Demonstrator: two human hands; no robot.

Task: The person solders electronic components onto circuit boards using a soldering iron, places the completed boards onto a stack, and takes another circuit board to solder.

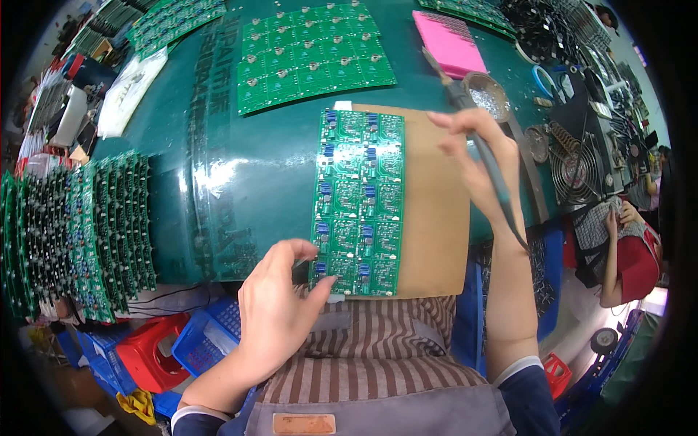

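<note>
A green circuit board panel [360, 205] with blue components lies lengthwise on a brown cardboard sheet [436, 218] in front of me. At its lower left corner is my left hand [278, 294], thumb and forefinger spread apart; the thumb tip overlaps the panel, and whether it presses on it I cannot tell. My right hand [486, 163] is raised over the cardboard's right side and holds a soldering iron [469, 109]. The iron points up and left, toward a pink block [451, 45], and its cord hangs down past my wrist. Two of that hand's fingers stick out to the left.
Another green panel [314, 54] with metal parts lies farther back. Many boards [80, 236] stand stacked upright at the left. Beyond my right hand are a round dish [487, 96] and a coiled metal stand [578, 163]. Another person [631, 258] sits at the right.
</note>
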